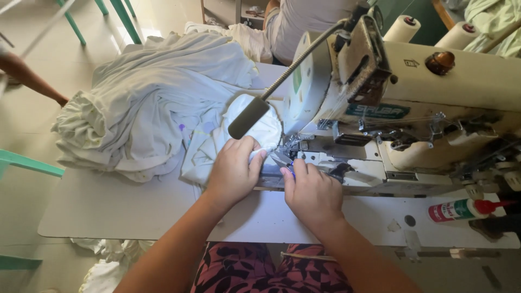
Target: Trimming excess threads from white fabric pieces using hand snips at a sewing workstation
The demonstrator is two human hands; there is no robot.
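My left hand (234, 169) is closed on a bunched piece of white fabric (247, 125) just left of the presser foot (286, 147) of an off-white industrial sewing machine (434, 103). My right hand (312, 191) rests at the machine bed right under the needle area, its fingers pinching a small purple-tipped tool (291, 169); the tool's shape is mostly hidden. A grey gooseneck lamp (249, 116) hangs over the fabric.
A big pile of white garments (146, 103) covers the table's left half. A small red-capped bottle (461, 209) lies at the right on the white tabletop (108, 211). Another person in white (304, 21) sits behind the machine. Thread cones (404, 27) stand at the back.
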